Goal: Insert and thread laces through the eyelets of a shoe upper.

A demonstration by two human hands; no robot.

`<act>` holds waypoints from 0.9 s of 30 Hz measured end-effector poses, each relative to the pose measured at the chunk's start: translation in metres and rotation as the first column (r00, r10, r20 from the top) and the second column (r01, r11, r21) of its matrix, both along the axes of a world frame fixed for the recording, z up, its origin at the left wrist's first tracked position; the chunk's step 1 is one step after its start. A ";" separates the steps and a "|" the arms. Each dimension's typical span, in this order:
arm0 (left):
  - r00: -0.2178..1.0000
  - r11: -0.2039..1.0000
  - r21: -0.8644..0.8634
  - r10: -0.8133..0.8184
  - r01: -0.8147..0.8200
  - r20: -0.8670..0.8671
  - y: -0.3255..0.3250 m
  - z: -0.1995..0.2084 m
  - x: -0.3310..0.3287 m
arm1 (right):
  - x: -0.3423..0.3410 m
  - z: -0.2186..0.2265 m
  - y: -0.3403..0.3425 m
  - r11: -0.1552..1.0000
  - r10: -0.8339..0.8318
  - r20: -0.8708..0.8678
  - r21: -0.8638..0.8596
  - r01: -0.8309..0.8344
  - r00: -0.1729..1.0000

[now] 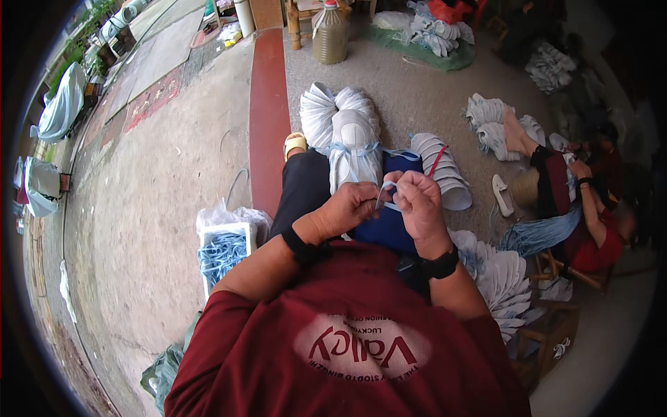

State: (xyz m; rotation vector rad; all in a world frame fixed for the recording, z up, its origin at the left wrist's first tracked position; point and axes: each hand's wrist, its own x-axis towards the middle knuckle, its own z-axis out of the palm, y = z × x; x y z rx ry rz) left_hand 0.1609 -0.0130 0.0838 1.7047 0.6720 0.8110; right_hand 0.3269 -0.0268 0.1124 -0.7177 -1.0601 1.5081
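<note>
My left hand (349, 208) is closed in a pinch, and a thin strip shows at its fingertips. Beside it my right hand (420, 205) is curled shut around a light blue shoelace (389, 185), which runs between the two hands. Both hands are over my lap, where a blue cloth (396, 229) lies. Just beyond them a white shoe upper (354, 163) has light blue lace tied across it. Behind it fans a stack of white shoe uppers (318, 115). Whether the left fingers also grip a small tool is too fine to see.
A white box (251, 240) of blue laces stands at my left. Nested white uppers (445, 177) and a fanned pile (497, 278) lie at my right. A co-worker's hand (580, 169) is farther right, near more laces (545, 233). A large jug (330, 35) stands ahead.
</note>
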 end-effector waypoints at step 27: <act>0.952 0.944 -0.240 0.267 -0.228 0.147 -0.007 -0.007 0.012 | -0.004 -0.064 0.021 0.918 0.073 -0.537 -0.293 -0.268 0.840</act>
